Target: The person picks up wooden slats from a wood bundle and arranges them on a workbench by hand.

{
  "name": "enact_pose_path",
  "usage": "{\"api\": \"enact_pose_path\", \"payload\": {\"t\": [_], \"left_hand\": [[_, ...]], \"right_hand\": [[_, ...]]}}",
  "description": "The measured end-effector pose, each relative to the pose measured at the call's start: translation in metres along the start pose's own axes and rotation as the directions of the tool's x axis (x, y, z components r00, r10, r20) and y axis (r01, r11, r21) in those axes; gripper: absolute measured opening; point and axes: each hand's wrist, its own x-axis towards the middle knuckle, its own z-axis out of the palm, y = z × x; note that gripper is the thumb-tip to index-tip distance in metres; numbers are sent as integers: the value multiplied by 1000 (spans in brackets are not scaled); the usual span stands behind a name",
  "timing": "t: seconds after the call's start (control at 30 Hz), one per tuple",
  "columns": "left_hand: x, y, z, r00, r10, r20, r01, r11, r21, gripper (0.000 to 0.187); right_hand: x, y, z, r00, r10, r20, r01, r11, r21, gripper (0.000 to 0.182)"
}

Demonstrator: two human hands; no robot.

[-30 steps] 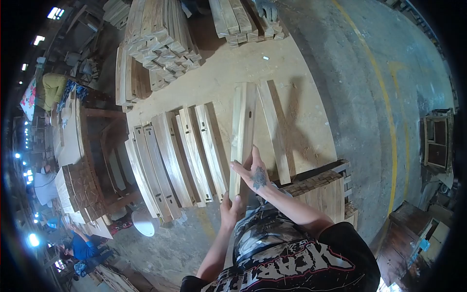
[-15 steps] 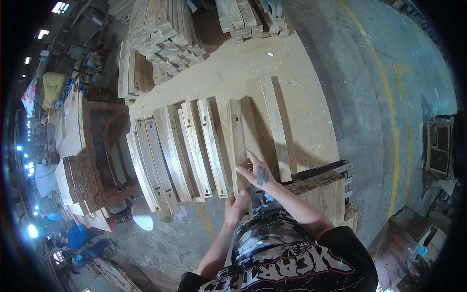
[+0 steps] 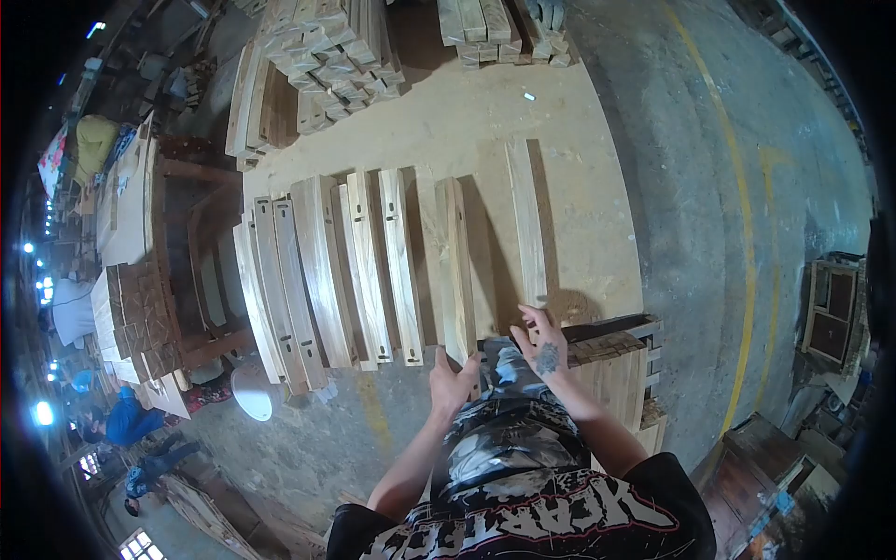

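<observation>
My left hand (image 3: 452, 381) is wrapped round the near end of a long wooden piece (image 3: 456, 252) standing on its narrow edge on the board. My tattooed right hand (image 3: 541, 343) has its fingers apart, the fingertips right at the near end of a second, thinner wooden strip (image 3: 527, 219). To the left lies a row of several similar pieces, among them a slotted piece (image 3: 396, 252) with dark slots near both ends.
Big stacks of timber (image 3: 341, 56) stand at the far side of the pale board (image 3: 457, 121). Close to my right is a block of stacked wood (image 3: 611, 373). A white round lid (image 3: 252, 392) is on the floor at left, and people (image 3: 131, 420) work beyond a table.
My right hand has left the wooden piece and moved right to the thinner strip. The held piece has turned onto its edge, my left hand still at its near end.
</observation>
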Motion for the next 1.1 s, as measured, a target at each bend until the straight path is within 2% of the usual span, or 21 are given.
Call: {"api": "enact_pose_path", "payload": {"t": [0.03, 0.07, 0.1, 0.17, 0.2, 0.27, 0.3, 0.33, 0.37, 0.43, 0.47, 0.53, 0.57, 0.6, 0.7, 0.77, 0.87, 0.97, 1.1], "left_hand": [[0, -4, 4, 999, 33, 9, -33, 998, -47, 50], [3, -13, 10, 997, 69, 14, -68, 993, -92, 45], [6, -21, 14, 994, 106, 18, -103, 985, -136, 40], [14, -38, 17, 981, 42, 189, 61, 858, -510, 36], [15, -44, 16, 959, 35, 280, 165, 736, -656, 35], [0, -7, -5, 855, 120, 505, 337, 611, -716, 39], [-5, 8, -11, 782, 178, 597, 426, 546, -721, 41], [-6, 7, -9, 760, 220, 612, 402, 581, -708, 53], [-10, 12, -6, 775, 176, 606, 398, 610, -686, 54], [-19, 28, 2, 802, 94, 589, 387, 669, -634, 56], [-14, 11, 13, 853, 86, 514, 322, 690, -648, 56], [0, -11, 10, 861, 30, 507, 186, 910, -370, 50], [9, -19, 4, 869, 11, 495, 107, 972, -210, 47], [7, 11, -19, 886, 157, 436, -280, 931, 234, 45], [17, 11, -48, 961, 249, 120, -251, 968, 4, 42], [23, 28, -70, 951, 306, -44, -307, 952, -17, 37], [37, 44, -88, 942, 297, -158, -317, 941, -120, 35], [36, 50, -83, 944, 318, -89, -325, 943, -71, 30], [13, 44, -54, 933, 328, 150, -351, 921, 171, 30]], "right_hand": [[2, -9, 3, 1000, -2, 5, 1, 1000, 27, 46], [3, -7, 11, 996, -52, -78, 49, 998, -44, 46], [4, -4, 14, 993, -59, -98, 55, 997, -44, 46], [8, 1, 20, 988, -69, -138, 63, 997, -46, 47], [8, 7, 26, 999, 11, -46, -6, 994, 111, 48], [12, 16, 39, 978, 119, 170, -178, 904, 389, 51], [19, 2, 34, 917, 177, 357, -356, 765, 537, 52], [30, -27, 22, 823, 183, 537, -533, 577, 619, 54], [41, -46, 19, 706, 137, 694, -689, 358, 631, 56], [60, -61, 32, 648, 133, 750, -718, 437, 542, 65], [64, -64, 35, 617, 134, 776, -727, 474, 497, 70], [60, -59, 39, 777, 174, 605, -514, 730, 450, 79], [59, -53, 44, 847, 164, 506, -393, 834, 387, 84], [55, -26, 65, 905, 119, 409, -265, 909, 322, 90], [41, -51, 28, 916, 160, 368, -185, 982, 32, 89], [37, -53, 19, 939, 63, 338, -83, 996, 43, 89], [32, -56, 19, 962, -58, 267, 46, 998, 50, 86], [30, -70, 24, 977, -80, 196, 69, 996, 63, 84], [34, -87, 33, 993, -61, 101, 43, 985, 167, 87]]}}
